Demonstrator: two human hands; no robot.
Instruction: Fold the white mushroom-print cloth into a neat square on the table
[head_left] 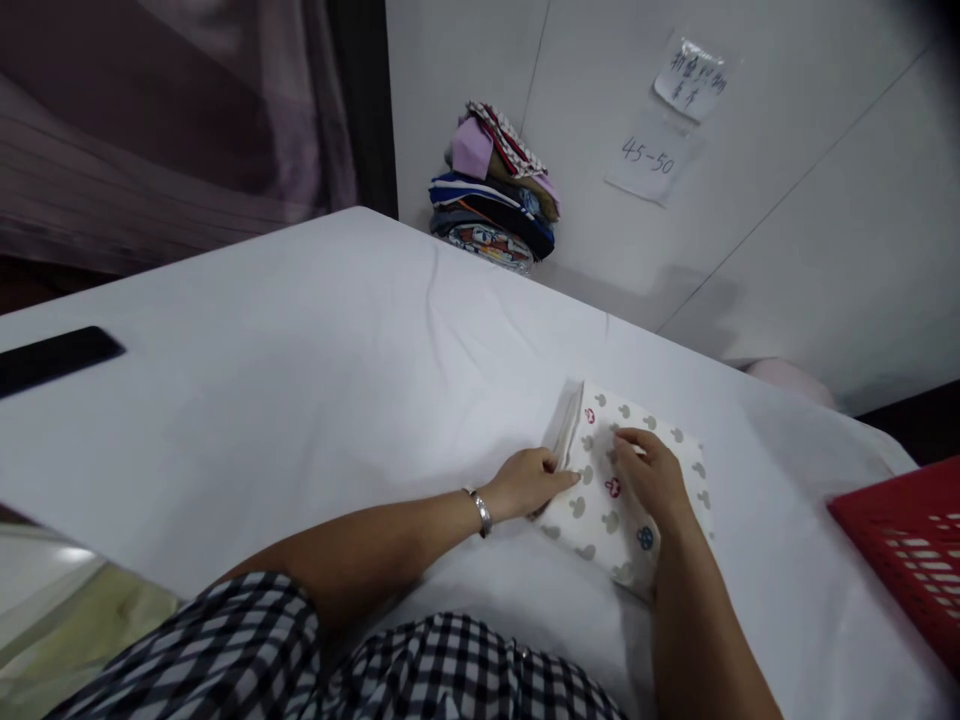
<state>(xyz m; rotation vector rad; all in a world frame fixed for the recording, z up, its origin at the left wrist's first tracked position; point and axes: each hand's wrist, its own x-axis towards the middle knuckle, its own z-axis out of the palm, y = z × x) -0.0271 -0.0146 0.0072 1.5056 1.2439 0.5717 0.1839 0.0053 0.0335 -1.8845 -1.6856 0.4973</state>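
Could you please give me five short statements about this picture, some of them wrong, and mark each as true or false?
1. The left hand holds the edge of the folded mushroom-print cloth. True.
2. The bracelet is on the right wrist. False: it is on the left wrist.
3. The right hand is over the cloth. True.
4. The basket is blue. False: it is red.
5. A wall sign reads 45-50. True.

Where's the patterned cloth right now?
In the head view, the cloth lies right of centre on the white table, its left edge held by the left hand, with the right hand over it and the red basket farther right.
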